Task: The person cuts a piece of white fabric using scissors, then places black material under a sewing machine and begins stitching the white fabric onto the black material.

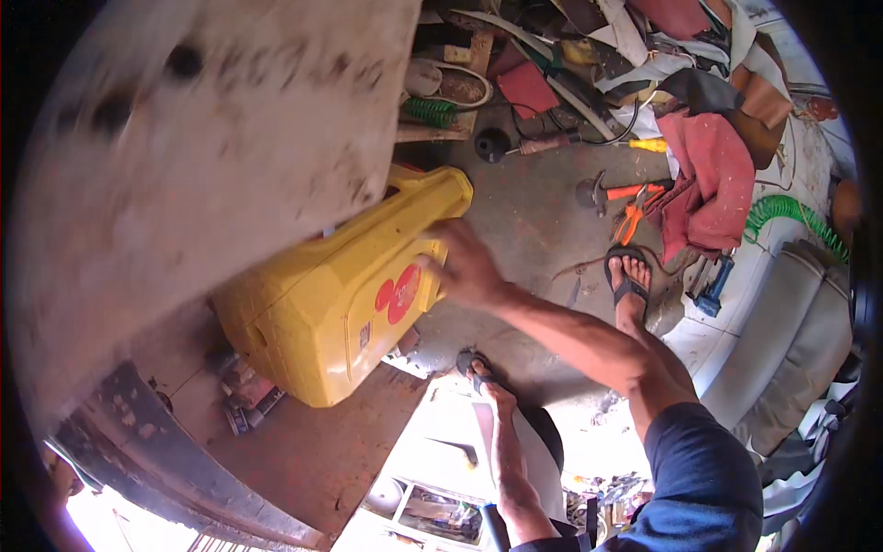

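My right hand (465,265), slightly blurred, is at the front of a yellow plastic container (308,331) with red round markings, fingers apart; whether they touch it I cannot tell. The container lies tilted beneath a large, blurred, stained pale board (193,184) that fills the upper left. My left hand is not in view. My two feet in black sandals (630,281) are below, one either side of my reaching arm.
A hammer (593,193), orange pliers (631,221), red cloth (704,184) and heaped scraps (644,37) lie beyond. Grey padded pieces (791,340) and a blue tool (713,290) are at right, a compartmented tray (432,511) near me, a dark curved panel (156,442) at lower left.
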`<state>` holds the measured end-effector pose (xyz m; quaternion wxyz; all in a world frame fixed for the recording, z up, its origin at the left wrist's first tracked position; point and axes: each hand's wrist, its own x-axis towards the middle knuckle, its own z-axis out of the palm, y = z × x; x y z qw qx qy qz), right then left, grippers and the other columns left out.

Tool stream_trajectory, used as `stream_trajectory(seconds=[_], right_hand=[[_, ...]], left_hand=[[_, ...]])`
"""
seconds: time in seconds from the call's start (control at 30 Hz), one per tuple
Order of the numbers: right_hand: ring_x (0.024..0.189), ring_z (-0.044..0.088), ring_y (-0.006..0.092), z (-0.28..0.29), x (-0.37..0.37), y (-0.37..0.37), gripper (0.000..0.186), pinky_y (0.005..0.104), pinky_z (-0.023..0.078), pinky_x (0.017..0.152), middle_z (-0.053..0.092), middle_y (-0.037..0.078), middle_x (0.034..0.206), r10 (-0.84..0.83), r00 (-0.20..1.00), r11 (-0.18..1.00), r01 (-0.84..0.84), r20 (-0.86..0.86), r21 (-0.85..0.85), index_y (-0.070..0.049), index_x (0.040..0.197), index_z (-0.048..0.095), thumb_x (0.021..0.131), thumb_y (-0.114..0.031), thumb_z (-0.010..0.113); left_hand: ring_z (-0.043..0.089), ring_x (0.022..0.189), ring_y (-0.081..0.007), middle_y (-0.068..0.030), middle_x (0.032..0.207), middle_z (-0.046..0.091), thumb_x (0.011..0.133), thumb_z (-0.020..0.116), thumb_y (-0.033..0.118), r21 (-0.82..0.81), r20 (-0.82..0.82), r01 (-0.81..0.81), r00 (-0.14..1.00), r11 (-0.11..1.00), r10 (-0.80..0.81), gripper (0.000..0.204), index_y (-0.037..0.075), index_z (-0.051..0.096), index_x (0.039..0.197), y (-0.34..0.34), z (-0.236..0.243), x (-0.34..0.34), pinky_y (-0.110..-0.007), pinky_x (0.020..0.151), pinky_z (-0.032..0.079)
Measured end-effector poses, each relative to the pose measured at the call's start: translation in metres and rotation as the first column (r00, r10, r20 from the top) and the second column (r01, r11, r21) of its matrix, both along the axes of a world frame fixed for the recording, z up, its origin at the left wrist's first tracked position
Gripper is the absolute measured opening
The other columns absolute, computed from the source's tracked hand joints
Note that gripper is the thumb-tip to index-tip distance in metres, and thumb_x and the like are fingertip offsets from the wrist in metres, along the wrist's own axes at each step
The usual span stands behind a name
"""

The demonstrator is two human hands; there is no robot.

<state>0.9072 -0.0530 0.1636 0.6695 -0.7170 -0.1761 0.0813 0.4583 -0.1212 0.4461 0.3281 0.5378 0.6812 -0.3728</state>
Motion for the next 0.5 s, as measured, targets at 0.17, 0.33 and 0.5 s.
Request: stream_trajectory(seconds=[0.17,0.33,0.5], right_hand=[[0.122,0.061,0.0377,0.132,0.081,0.076,0.044,0.0451,0.048,0.105,0.066,0.020,0.126,0.250,0.955,0.961,-0.265,-0.158,-0.083,-0.009,0.135,0.063,0.103,-0.040,0.061],[0.116,0.067,0.0343,0.107,0.070,0.073,0.052,0.0421,0.049,0.104,0.071,0.022,0.122,0.497,0.783,0.857,-0.510,-0.374,0.072,-0.014,0.138,0.067,0.108,-0.052,0.046],[0.105,0.070,0.0210,0.099,0.003,0.023,0.058,0.0367,0.053,0.093,0.077,0.015,0.112,0.434,0.755,0.899,-0.398,-0.492,0.183,-0.009,0.129,0.072,0.105,-0.058,0.053]], left_hand=[[0.068,0.103,-0.0392,-0.0254,0.105,0.072,0.104,0.052,0.031,-0.028,0.046,-0.005,0.999,1.000,0.007,0.039,-0.003,0.068,0.115,-0.005,0.004,-0.020,-0.047,0.090,0.052],[0.068,0.104,-0.0406,-0.0266,0.105,0.072,0.104,0.052,0.031,-0.030,0.094,-0.021,0.995,0.999,0.024,0.039,-0.003,0.068,0.115,-0.016,0.012,-0.034,-0.048,0.091,0.052],[0.067,0.105,-0.0420,-0.0278,0.105,0.071,0.104,0.051,0.031,-0.007,0.114,-0.056,0.992,0.998,0.056,0.039,-0.003,0.068,0.114,-0.029,0.027,-0.049,-0.049,0.091,0.052]])
